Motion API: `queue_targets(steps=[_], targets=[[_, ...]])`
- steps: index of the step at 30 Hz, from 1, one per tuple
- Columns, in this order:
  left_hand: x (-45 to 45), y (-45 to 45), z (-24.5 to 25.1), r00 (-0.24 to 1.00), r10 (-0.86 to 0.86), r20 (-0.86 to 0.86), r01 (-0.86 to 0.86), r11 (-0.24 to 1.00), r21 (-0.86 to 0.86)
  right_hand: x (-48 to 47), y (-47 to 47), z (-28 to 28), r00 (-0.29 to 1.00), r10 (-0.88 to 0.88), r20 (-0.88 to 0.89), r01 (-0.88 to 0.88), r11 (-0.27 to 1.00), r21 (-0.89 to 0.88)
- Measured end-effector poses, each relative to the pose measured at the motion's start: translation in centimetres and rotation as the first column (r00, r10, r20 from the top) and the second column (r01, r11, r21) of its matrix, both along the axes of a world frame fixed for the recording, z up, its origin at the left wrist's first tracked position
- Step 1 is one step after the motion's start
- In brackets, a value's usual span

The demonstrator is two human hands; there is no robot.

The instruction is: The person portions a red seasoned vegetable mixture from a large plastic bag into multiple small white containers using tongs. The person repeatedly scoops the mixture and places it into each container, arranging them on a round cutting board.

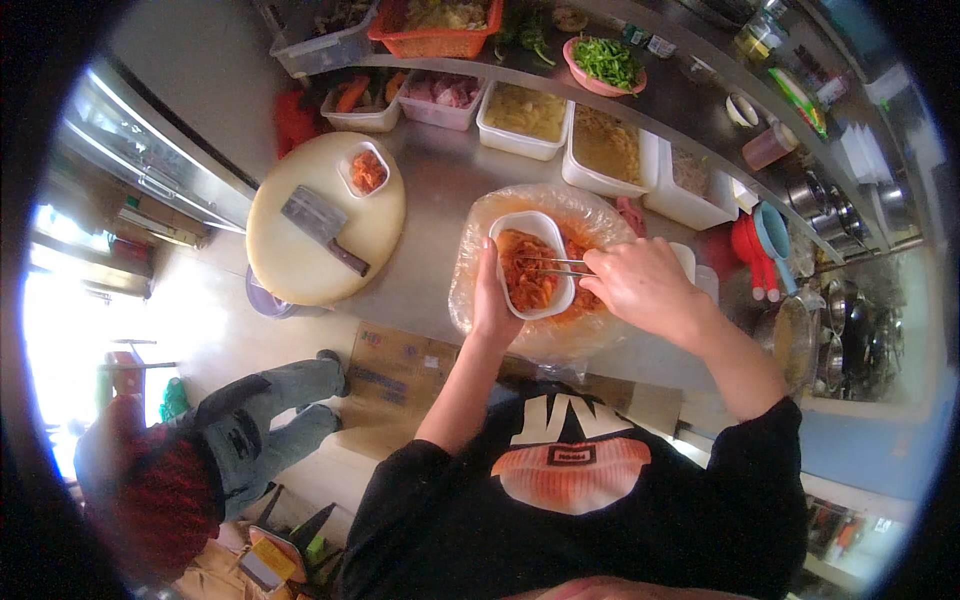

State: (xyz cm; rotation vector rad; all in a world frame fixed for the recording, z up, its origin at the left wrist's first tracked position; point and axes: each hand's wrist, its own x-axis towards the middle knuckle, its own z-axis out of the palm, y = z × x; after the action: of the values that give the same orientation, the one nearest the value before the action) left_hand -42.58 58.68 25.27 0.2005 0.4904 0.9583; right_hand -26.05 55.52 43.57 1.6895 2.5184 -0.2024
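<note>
My left hand (495,300) grips the left side of a white plastic container (559,234) of red kimchi-like food (529,281). Metal tongs or chopsticks (559,267) are pinched in my right hand (637,285), their tips in that food. Underneath is a large basin lined with clear plastic film (480,217), with more of the red food in it. To the left, a round cutting board (277,255) bears a cleaver (319,219) and a smaller white container with red food (366,171).
White tubs of food (525,146) line the counter's back under a steel shelf holding a pink bowl of chopped greens (606,67). Red and blue-handled scoops (772,232) lie at right. Another person (217,442) stands at lower left, near flattened cardboard (397,371).
</note>
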Motion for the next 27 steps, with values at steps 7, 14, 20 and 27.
queue_targets(steps=[7,14,20,27], targets=[[-2.0,0.0,0.5,1.000,-0.003,0.029,0.003,1.000,0.002,0.6,-0.2,-0.6,0.971,-0.108,-0.213,0.115,0.993,0.021],[-11.1,4.1,-2.3,0.899,0.362,-0.249,-0.388,0.919,-0.065,1.6,-1.4,-1.2,0.814,-0.327,-0.481,0.343,0.938,-0.058],[-20.2,12.7,-8.3,0.756,0.493,-0.431,-0.574,0.816,-0.073,3.4,-3.8,-5.2,0.728,-0.466,-0.504,0.425,0.882,-0.202],[-30.0,22.9,-11.3,0.683,0.517,-0.516,-0.553,0.827,0.096,3.7,-5.3,-7.3,0.667,-0.590,-0.455,0.551,0.802,-0.230]])
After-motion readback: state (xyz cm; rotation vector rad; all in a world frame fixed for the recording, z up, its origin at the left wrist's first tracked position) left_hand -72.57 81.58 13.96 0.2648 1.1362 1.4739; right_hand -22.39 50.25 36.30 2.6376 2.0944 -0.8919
